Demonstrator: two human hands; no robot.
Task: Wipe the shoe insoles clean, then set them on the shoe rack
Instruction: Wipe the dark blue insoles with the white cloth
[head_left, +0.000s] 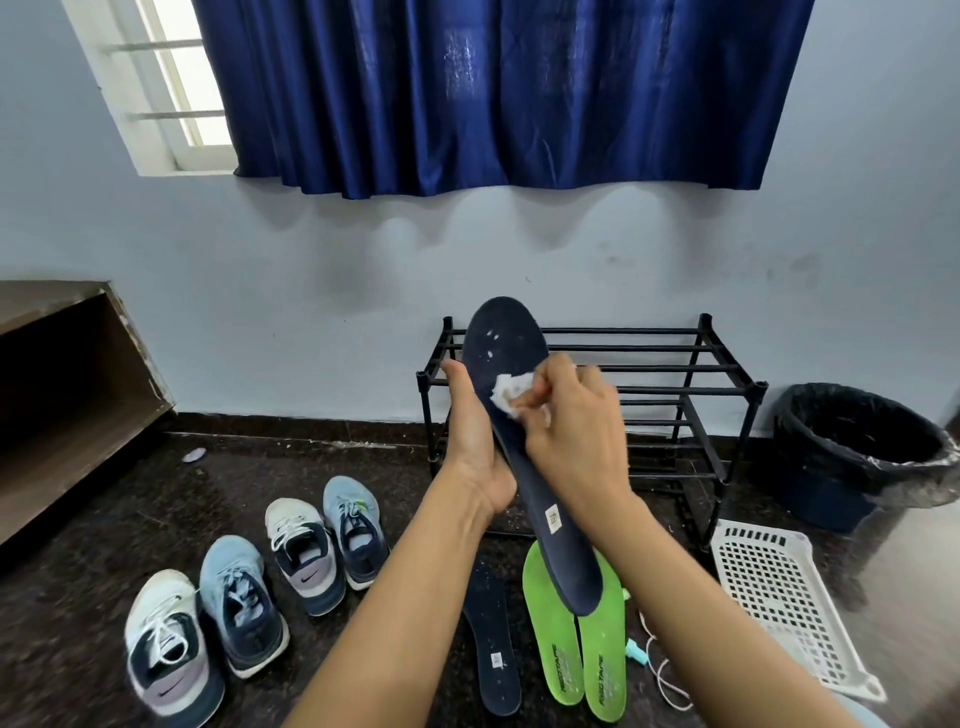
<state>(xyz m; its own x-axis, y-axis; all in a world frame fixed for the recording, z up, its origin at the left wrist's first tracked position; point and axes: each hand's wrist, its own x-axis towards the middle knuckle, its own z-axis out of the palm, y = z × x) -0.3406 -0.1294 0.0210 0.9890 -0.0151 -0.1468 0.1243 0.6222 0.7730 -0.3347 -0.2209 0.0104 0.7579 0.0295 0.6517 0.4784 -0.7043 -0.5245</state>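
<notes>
In the middle of the frame the left hand (470, 441) grips a navy insole (501, 338) from its left edge, thumb lying up along the side and the palm behind it, so that the insole stands tilted with its toe end up in front of the shoe rack (623, 330) and its heel end down toward the lower centre. The right hand (571, 415) pinches a white wad (506, 395) in its curled fingertips and presses it against the upper face of the insole, which carries a few pale specks near the toe. The black rack stands against the pale wall at centre right, its rails bare where they show. On the dark floor (104, 519) below the hands a second navy insole (493, 634) lies flat, and just to its right lie two green insoles (553, 639) side by side, their tops hidden under the heel of the held one. Four sneakers (239, 603) sit in a loose row at the lower left. At the right a white perforated basket (779, 597) lies on the floor, with a bin (857, 441) lined in black plastic behind it. A blue curtain (493, 88) hangs across the top, and a wooden shelf (67, 374) fills the left edge.
</notes>
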